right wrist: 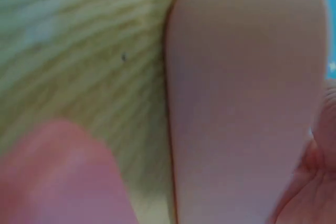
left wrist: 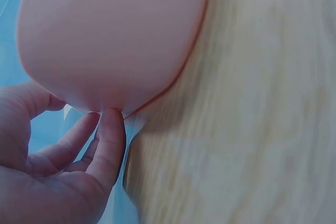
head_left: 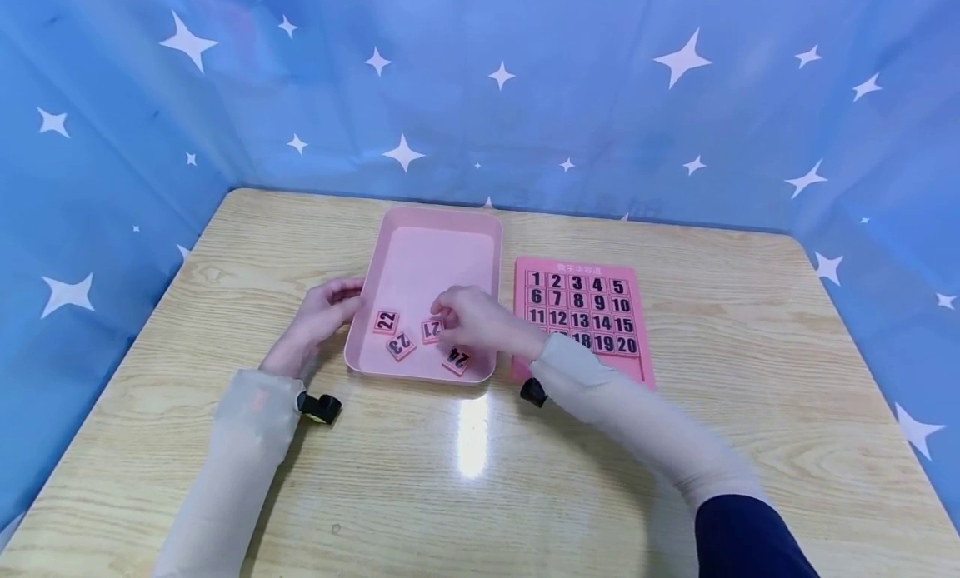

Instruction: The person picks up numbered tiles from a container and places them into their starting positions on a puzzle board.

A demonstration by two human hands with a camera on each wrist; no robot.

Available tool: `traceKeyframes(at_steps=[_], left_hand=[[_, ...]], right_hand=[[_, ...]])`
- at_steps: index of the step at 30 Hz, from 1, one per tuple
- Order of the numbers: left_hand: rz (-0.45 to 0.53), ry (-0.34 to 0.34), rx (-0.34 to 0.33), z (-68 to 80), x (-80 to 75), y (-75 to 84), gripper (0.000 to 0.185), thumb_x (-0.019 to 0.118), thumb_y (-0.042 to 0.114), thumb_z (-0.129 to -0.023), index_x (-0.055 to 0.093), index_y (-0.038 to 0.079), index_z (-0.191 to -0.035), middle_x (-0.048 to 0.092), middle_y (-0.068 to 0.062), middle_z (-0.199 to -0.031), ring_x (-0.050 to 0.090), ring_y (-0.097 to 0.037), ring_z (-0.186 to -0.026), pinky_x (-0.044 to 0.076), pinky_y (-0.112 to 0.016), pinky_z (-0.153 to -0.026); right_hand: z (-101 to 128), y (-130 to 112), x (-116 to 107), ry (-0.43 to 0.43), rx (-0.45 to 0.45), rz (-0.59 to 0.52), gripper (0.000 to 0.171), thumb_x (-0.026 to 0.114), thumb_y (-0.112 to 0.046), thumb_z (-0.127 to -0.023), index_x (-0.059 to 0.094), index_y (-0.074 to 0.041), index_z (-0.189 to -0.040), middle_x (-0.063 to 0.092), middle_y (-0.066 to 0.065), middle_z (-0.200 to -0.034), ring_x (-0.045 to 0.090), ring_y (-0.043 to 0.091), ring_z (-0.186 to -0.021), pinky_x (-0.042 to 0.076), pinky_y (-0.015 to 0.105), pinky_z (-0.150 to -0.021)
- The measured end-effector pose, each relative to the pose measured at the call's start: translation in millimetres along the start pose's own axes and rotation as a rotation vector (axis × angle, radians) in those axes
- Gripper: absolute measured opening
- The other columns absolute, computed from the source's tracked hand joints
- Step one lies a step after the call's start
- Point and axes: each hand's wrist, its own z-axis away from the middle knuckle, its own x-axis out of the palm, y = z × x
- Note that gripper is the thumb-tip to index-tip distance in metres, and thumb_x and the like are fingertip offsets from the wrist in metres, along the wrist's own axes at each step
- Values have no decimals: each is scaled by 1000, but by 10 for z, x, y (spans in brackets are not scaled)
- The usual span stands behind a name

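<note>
A shallow pink tray lies on the table with number tiles loose inside: 22, 23, 21 and 24. From outside, my left hand touches the tray's left wall; in the left wrist view its fingers meet that wall. My right hand reaches over the tray's right side, its bent fingers and thumb at tile 21, covering its right edge. Whether they pinch it is unclear. In the right wrist view the tray's wall hides the fingertips.
To the tray's right lies a pink number board with tiles set in rows up to 20; my right forearm covers its lower left part. Light glares off the wooden table. A blue curtain with white stars hangs behind.
</note>
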Motion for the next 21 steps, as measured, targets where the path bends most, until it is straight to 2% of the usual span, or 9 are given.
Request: traceKeyframes(at_steps=[8,14,17,21], left_hand=[[5,-9,-9,1,2,20,43,53,3,-90,45,-10,-130,50,-28,-124,53,-1,-85,49,-14,-74],[-1,-5,6,-2,3,18,43,54,3,-90,45,-10,-130,50,-29,-124,53,-1,-86,48,-14,-74],[1,-10,0,0,2,12,44,54,3,-90,45,-10,-131,50,-28,-124,53,-2,-86,48,-14,-74],[0,-10,-7,7,6,5,44,53,3,-90,44,-10,-131,49,-28,-125,53,-2,-85,49,-14,-75]], right_hand=[[-64,-28,76,-41,54,62,28,75,-12,-77,65,-4,-102,58,3,-93,54,14,-81,48,20,-72],[-105,-10,64,-50,60,73,31,78,-11,-71,65,-4,-98,56,2,-89,52,14,-80,47,21,-70],[-101,-9,21,-26,53,44,35,80,-10,-67,65,-4,-98,56,2,-87,51,15,-79,46,22,-69],[-36,-31,-93,37,21,12,37,81,-14,-68,65,-2,-99,58,4,-87,53,16,-80,48,23,-73]])
